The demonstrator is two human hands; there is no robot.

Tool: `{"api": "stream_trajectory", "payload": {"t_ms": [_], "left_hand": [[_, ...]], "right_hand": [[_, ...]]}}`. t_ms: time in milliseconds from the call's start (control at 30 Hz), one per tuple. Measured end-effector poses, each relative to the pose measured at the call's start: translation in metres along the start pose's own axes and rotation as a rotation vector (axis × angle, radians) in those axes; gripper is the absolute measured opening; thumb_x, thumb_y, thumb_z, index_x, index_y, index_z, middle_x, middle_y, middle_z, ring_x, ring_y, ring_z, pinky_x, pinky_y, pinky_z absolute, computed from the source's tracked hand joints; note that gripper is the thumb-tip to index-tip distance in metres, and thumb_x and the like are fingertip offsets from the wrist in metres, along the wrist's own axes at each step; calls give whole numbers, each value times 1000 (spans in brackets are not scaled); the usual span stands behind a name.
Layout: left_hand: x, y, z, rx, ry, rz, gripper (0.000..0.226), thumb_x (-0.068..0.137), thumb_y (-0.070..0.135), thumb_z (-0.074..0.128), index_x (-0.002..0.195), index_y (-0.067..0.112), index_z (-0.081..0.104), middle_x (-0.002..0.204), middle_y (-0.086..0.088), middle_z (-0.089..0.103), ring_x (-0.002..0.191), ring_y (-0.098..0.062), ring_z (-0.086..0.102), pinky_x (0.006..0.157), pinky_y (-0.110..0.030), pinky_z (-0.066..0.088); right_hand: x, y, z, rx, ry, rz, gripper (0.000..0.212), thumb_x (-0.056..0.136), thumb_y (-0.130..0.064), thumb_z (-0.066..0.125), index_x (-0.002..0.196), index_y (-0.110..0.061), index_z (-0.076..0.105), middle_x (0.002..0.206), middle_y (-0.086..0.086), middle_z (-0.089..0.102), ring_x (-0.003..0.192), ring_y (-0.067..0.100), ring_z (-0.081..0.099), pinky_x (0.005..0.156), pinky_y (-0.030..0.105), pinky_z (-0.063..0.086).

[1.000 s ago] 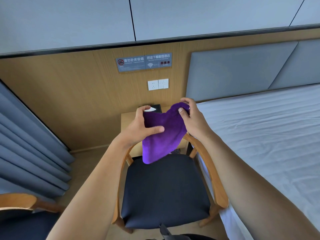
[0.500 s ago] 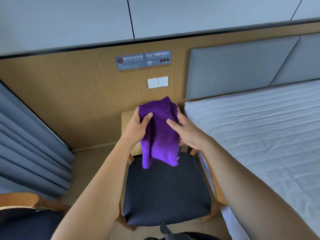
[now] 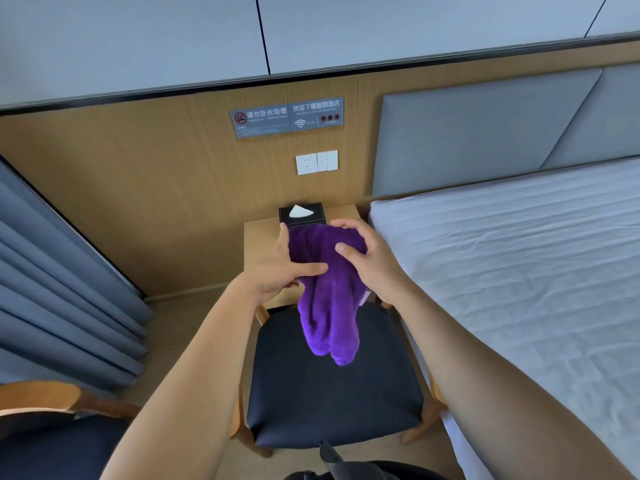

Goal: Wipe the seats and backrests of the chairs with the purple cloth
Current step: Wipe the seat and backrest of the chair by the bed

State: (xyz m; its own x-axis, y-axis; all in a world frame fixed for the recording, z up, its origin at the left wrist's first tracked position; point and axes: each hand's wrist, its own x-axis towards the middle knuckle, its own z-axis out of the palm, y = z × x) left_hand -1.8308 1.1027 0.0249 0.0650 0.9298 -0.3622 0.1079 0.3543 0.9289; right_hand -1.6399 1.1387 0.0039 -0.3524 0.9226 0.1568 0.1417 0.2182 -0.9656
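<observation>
Since half a second ago you have gathered the purple cloth lower, uncovering the tissue box. Nearest you, the chair shows its dark seat, and the cloth hangs above it. Your left hand grips the cloth, thumb across it; your right hand curls over its top. Behind the chair stands the table. The bed lies right of the chair. To its left is open floor, then the curtain.

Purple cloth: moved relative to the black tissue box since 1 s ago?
Yes. The purple cloth has dropped: it overlapped the black tissue box before, now hangs below it, its tail lower over the dark padded chair seat.
</observation>
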Motion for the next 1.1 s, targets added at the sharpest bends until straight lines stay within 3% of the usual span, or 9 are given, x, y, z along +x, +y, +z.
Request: {"api": "stream_trajectory", "payload": {"t_ms": [67, 167, 333, 533, 633, 733, 900, 1033, 1100], "left_hand": [[1, -4, -1, -5, 20, 58, 110, 84, 10, 78, 153, 49, 2, 111, -8, 68, 91, -23, 64, 77, -38, 51], [3, -5, -4, 14, 119, 221, 79, 92, 6, 68, 146, 51, 33, 113, -18, 68, 107, -26, 66, 95, -41, 53], [6, -2, -12, 229, 202, 302, 53, 93, 0, 53, 121, 44, 63, 111, 16, 68, 110, -8, 61, 98, -30, 49], [0, 10, -13, 442, 237, 343, 34, 97, 14, 58, 119, 39, 61, 107, 32, 58, 105, 10, 54, 79, -5, 40], [-3, 16, -16, 460, 52, 218, 73, 81, 16, 81, 139, 33, 41, 121, 22, 53, 109, 2, 55, 84, -14, 47], [-3, 19, -18, 755, 31, 139, 94, 76, 6, 80, 152, 23, 28, 139, 3, 47, 125, -18, 48, 104, -35, 44], [3, 19, -17, 961, 228, 290, 44, 79, 12, 75, 122, 18, 67, 107, -5, 65, 103, -24, 59, 83, -32, 47], [2, 10, -24, 876, 318, 305, 16, 81, 22, 74, 97, 22, 73, 107, 0, 44, 99, -15, 44, 79, -24, 38], [2, 9, -29, 786, 301, 310, 11, 81, 23, 74, 90, 18, 71, 108, 2, 49, 98, -12, 48, 76, -20, 40]], "right_hand": [[4, 0, -1, -4, 80, 1, 30, 99, -13, 55, 117, -36, 63, 115, -23, 63, 105, -6, 59, 84, 12, 50], [10, 1, -12, -155, 65, 7, 23, 102, -17, 53, 112, -30, 68, 112, -23, 64, 108, -6, 57, 94, 18, 47], [12, 3, -22, -223, 1, 38, 28, 102, -15, 53, 122, -28, 68, 122, -14, 62, 119, 9, 54, 100, 28, 47], [15, -3, -24, -232, -21, 57, 34, 100, -21, 58, 133, -28, 60, 131, -12, 54, 123, 9, 50, 98, 25, 46], [17, -4, -26, -164, -107, 128, 51, 92, -21, 70, 139, -31, 52, 135, -7, 49, 121, 11, 51, 92, 29, 54], [19, -2, -28, -208, -160, 121, 63, 86, -19, 76, 142, -30, 48, 133, -8, 45, 122, 12, 50, 85, 20, 53], [23, 0, -26, -560, -309, 144, 97, 72, -34, 87, 151, -24, 32, 132, -8, 34, 119, 10, 40, 95, 32, 51], [26, 2, -34, -638, -263, 23, 58, 74, -30, 84, 128, -23, 61, 111, -8, 55, 110, 18, 54, 81, 31, 54], [27, 5, -38, -623, -188, 12, 41, 76, -39, 83, 113, -28, 69, 100, -11, 49, 105, 16, 50, 81, 27, 48]]}}
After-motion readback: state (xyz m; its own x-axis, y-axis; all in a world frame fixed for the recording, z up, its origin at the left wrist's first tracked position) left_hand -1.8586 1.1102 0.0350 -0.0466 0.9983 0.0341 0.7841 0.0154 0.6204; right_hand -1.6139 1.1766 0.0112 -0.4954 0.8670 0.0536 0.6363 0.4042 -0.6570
